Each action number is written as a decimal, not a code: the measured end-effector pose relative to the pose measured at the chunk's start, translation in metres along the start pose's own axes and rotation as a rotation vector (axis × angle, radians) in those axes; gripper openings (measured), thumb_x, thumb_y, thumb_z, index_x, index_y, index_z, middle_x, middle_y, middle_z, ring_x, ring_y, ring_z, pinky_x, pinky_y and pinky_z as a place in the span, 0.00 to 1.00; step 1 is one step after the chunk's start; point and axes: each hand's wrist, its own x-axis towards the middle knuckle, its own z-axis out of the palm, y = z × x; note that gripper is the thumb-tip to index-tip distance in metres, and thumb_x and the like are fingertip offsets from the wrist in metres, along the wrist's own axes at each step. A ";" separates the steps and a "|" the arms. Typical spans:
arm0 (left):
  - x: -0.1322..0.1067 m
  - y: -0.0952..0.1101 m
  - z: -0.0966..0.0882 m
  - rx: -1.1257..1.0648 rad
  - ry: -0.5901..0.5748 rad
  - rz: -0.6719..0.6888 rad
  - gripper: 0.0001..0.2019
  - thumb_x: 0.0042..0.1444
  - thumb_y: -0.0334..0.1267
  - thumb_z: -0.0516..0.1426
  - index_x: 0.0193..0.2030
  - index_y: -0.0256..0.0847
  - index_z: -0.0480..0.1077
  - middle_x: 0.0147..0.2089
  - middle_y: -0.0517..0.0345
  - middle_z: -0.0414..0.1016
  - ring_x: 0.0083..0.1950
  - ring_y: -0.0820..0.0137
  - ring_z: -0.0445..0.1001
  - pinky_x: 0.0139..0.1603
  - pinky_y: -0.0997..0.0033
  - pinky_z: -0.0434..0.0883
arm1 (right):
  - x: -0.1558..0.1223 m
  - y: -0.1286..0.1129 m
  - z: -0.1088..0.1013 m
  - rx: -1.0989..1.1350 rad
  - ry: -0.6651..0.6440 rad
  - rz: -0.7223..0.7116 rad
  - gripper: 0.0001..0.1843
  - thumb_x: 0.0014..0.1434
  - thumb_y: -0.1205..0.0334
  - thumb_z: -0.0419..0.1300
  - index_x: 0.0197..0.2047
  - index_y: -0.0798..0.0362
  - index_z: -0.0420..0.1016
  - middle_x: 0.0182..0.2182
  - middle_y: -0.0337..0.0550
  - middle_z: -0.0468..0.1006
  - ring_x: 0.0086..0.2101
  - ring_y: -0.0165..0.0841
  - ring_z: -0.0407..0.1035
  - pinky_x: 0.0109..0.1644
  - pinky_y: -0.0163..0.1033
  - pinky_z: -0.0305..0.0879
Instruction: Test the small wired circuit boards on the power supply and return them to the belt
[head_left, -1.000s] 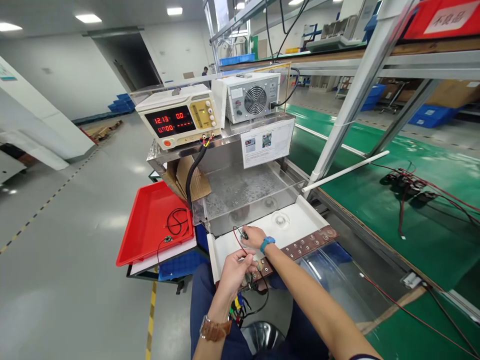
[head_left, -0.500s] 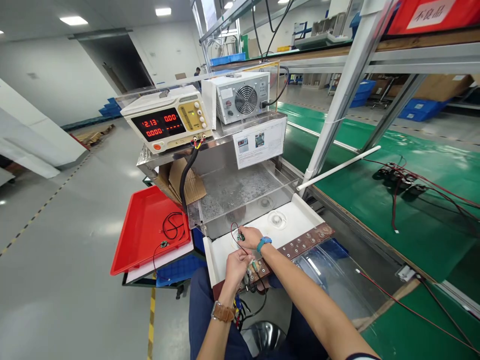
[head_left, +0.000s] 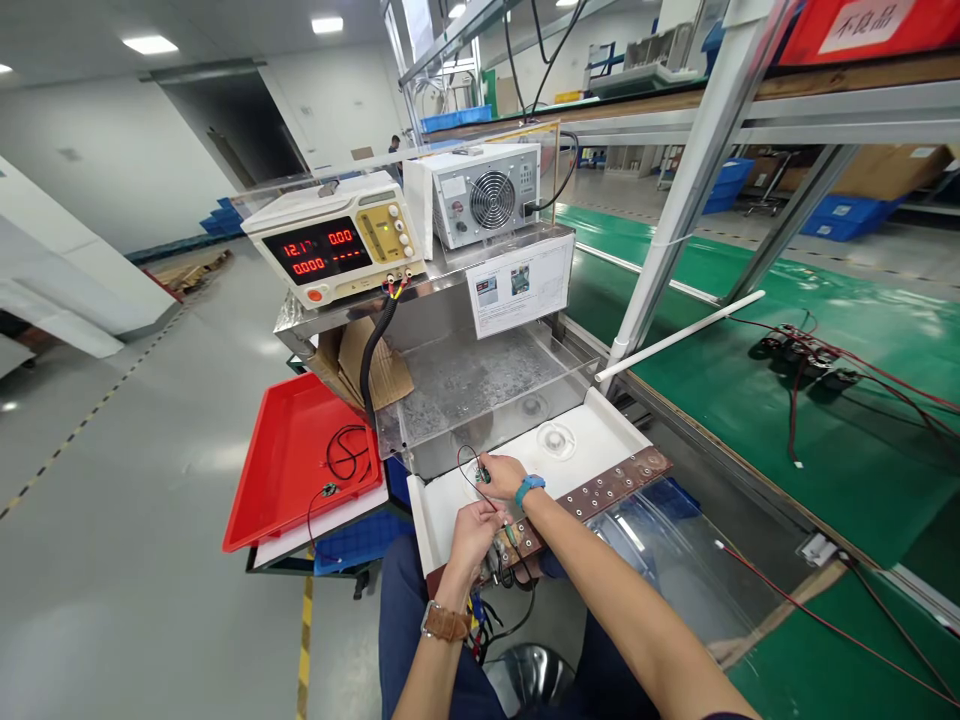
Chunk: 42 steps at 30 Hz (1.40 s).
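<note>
Over the left part of a white tray (head_left: 604,428), my right hand (head_left: 504,477) grips a small dark-and-green part (head_left: 483,474) trailing thin red and black wire (head_left: 463,452). Just below and left of it, my left hand (head_left: 472,530) is closed in a pinch on the thin wire's end. That fingertip area is small, so the connector itself is hard to make out. Beside the left fingertips, a green clip (head_left: 511,534) with a black lead sits at the brown strip (head_left: 619,480) studded with metal contacts.
A power supply (head_left: 330,245) with red digits stands on a metal shelf, beside a grey fan-vented unit (head_left: 487,195). Left is a red tray (head_left: 274,465) holding a wired part (head_left: 329,489). Wired dark parts (head_left: 806,355) lie on the green mat (head_left: 885,450). An upright post (head_left: 667,210) rises at right.
Both hands keep nearly the same place and grip. The top left digits on the power supply look slightly different. The view has shifted very slightly.
</note>
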 end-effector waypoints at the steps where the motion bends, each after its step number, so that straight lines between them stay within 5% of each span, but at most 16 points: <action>1: 0.000 0.000 0.000 -0.001 -0.003 0.000 0.16 0.32 0.43 0.69 0.27 0.37 0.73 0.23 0.51 0.79 0.28 0.68 0.78 0.32 0.74 0.71 | 0.000 0.000 0.000 0.000 -0.002 -0.002 0.21 0.55 0.53 0.59 0.51 0.51 0.68 0.42 0.47 0.79 0.41 0.40 0.72 0.39 0.38 0.57; 20: 0.000 0.000 0.000 0.007 0.015 0.014 0.13 0.33 0.42 0.68 0.24 0.37 0.74 0.22 0.52 0.78 0.27 0.66 0.77 0.32 0.70 0.72 | -0.002 -0.005 0.000 0.028 0.031 -0.005 0.19 0.54 0.56 0.59 0.48 0.52 0.69 0.41 0.46 0.79 0.41 0.39 0.73 0.39 0.37 0.56; 31: 0.015 -0.026 -0.003 -0.023 0.071 0.067 0.15 0.32 0.45 0.68 0.23 0.37 0.73 0.19 0.52 0.76 0.24 0.67 0.75 0.29 0.71 0.69 | -0.001 -0.006 0.003 0.054 0.051 0.001 0.18 0.52 0.57 0.59 0.47 0.51 0.70 0.41 0.46 0.80 0.41 0.41 0.73 0.40 0.38 0.57; 36: 0.013 -0.019 -0.006 -0.031 0.001 0.064 0.17 0.32 0.46 0.69 0.25 0.37 0.73 0.22 0.50 0.78 0.26 0.66 0.77 0.32 0.70 0.71 | -0.003 -0.012 -0.003 0.043 0.062 -0.011 0.17 0.51 0.58 0.59 0.45 0.52 0.71 0.40 0.47 0.80 0.41 0.41 0.73 0.39 0.37 0.57; 42: -0.002 -0.005 -0.003 0.090 0.101 0.178 0.20 0.32 0.51 0.69 0.29 0.39 0.74 0.26 0.51 0.80 0.33 0.60 0.79 0.38 0.65 0.73 | -0.013 -0.017 -0.031 0.191 0.315 0.173 0.14 0.54 0.52 0.59 0.42 0.48 0.69 0.33 0.40 0.79 0.35 0.37 0.72 0.36 0.36 0.56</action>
